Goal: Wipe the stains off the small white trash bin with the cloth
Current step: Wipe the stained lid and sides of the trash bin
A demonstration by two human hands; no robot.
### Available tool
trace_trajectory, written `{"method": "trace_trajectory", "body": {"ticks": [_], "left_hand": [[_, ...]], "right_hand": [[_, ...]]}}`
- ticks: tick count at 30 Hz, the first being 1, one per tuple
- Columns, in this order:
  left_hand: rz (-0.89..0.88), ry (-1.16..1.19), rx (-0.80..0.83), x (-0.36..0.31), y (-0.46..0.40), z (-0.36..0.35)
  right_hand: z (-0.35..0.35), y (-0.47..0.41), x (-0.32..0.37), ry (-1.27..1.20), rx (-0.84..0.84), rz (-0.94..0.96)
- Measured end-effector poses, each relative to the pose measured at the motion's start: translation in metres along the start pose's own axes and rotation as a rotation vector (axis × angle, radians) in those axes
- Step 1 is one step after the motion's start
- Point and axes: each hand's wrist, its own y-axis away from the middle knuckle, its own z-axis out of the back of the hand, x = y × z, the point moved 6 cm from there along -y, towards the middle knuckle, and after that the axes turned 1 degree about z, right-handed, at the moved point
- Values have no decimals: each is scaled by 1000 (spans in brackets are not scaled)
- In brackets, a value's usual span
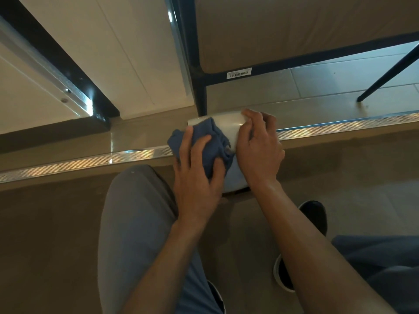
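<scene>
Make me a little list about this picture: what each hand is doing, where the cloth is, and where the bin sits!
left hand: presses the bunched blue cloth against the bin
right hand: grips the small white plastic trash bin by its side, steadying it
cloth: crumpled, on the bin's left side, under the left hand
bin: on the floor beside the shiny metal floor strip, in front of a dark table leg
stains: cannot tell, the wiped area is covered

Your left hand (pixel 196 168) presses the cloth (pixel 205 146) on the bin's (pixel 229 125) left side, your right hand (pixel 258 146) on its right. The bin lies across the metal floor strip (pixel 90 160), before the table leg (pixel 200 96). Your knee (pixel 136 200) sits left of both arms.
</scene>
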Motion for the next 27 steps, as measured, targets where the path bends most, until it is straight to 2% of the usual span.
{"method": "trace_trajectory", "body": {"ticks": [3, 6, 10, 14, 17, 19, 21, 24, 27], "left_hand": [[110, 29, 6, -1, -50, 4], [84, -105, 45, -14, -78, 1], [-86, -293, 23, -21, -22, -5], [-115, -232, 88, -2, 18, -2], [-25, -101, 70, 1, -15, 4], [99, -20, 40, 3, -55, 6], [183, -91, 60, 2, -83, 1], [45, -231, 54, -13, -67, -5], [-22, -180, -2, -12, -8, -4]], "right_hand": [[-1, -1, 0, -6, -2, -13], [-1, -1, -1, -5, -5, -33], [-1, 1, -2, -13, 14, -34], [1, 1, 0, -20, 18, -19], [1, 1, 2, -13, 21, -12], [0, 2, 2, -19, 23, -28], [-1, 3, 2, -26, 27, -47], [0, 2, 2, -32, 33, -57], [1, 3, 3, -40, 41, -36]]}}
